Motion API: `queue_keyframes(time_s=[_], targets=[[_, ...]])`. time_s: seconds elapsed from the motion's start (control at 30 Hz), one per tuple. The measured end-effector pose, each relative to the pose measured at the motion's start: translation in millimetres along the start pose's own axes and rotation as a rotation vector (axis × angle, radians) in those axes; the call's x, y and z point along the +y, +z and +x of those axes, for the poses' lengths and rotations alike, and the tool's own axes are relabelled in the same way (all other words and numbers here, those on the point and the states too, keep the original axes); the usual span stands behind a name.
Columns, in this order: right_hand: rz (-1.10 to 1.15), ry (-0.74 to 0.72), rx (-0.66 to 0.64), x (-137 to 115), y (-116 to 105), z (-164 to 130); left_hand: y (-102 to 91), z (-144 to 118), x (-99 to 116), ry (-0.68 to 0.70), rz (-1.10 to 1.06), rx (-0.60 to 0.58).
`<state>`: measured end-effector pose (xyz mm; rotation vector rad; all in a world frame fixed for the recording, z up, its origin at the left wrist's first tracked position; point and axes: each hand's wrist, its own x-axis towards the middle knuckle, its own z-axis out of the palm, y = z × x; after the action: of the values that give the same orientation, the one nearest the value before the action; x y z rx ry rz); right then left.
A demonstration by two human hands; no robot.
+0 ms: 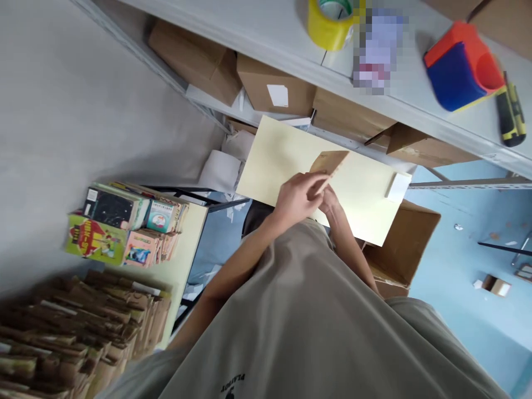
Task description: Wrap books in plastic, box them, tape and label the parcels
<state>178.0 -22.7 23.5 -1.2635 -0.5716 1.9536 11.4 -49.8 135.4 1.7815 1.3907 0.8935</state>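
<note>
Both hands, the left hand [298,195] and the right hand [329,200], pinch a small brown envelope [330,162] held above the pale desk [286,155]. It looks mid-handling; the next move calls for a steady two-handed grip.

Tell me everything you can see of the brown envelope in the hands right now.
The brown envelope is a flat, kraft-paper-looking piece, plain tan with no visible print. Only its upper part shows; the rest is hidden behind the hands. It is held tilted above the pale yellow tabletop, one corner pointing toward the shelf. The left hand grips its lower edge with the fingers curled over it, and the right hand meets it from beneath. Whether it is sealed or filled cannot be told.
</note>
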Motion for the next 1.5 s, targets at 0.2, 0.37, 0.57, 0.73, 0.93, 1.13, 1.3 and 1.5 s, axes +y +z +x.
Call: queue_keyframes(time_s=[0.2,0.37,0.57,0.73,0.93,1.13,1.3,1.5], targets=[[0.027,0.107,0.240,18,-22,14,-30.6,-15,-104,-0.531,-0.319,0.115],[-0.136,0.016,0.352,34,2,58,-56.5,-51,-158,-0.676,-0.390,0.069],[-0.234,-0.044,0.464,57,48,147,-88.6,-59,-205,-0.747,-0.488,0.138],[-0.362,0.013,0.656,74,75,190,-117.8,-58,-241,-0.725,-0.590,0.131],[-1.021,-0.150,0.788,76,119,181,-146.4,-78,-302,-0.811,-0.716,0.161],[-1.259,-0.254,0.231,80,199,211,-145.6,-86,-363,-0.954,-0.796,0.232],[-1.481,-0.119,-0.125,122,241,328,-134.1,-79,-389,-1.051,-0.896,0.309],[-1.761,0.289,-0.179,207,238,483,-108.8,-64,-436,-1.125,-0.948,0.477]])
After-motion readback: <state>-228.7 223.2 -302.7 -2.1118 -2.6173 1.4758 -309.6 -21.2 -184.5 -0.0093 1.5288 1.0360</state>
